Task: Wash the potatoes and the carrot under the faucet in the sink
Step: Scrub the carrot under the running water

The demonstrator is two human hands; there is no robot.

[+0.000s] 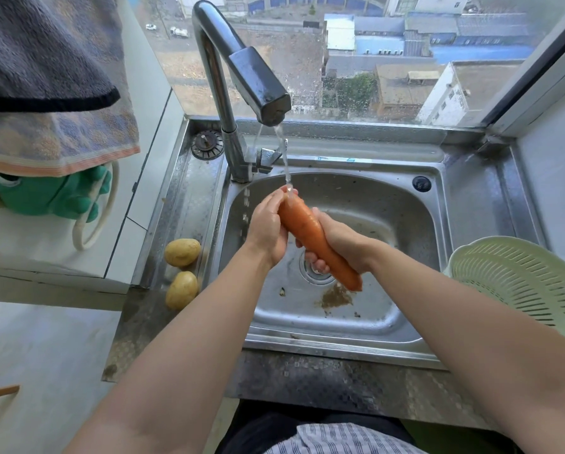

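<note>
An orange carrot (314, 235) slants over the steel sink (402, 204), its thick end up under the water stream from the chrome faucet (242, 70). My right hand (340, 244) wraps its lower half from the right. My left hand (268, 227) presses its upper part from the left, fingertips near the wet top. Two potatoes lie on the sink's left ledge, one farther (182, 252) and one nearer (181, 290).
A pale green plastic colander (523, 283) stands on the right ledge. Brown dirt specks (335, 298) lie by the drain (314, 273). A towel (52, 80) hangs at upper left above a green frog-shaped object (45, 194). A window runs behind the sink.
</note>
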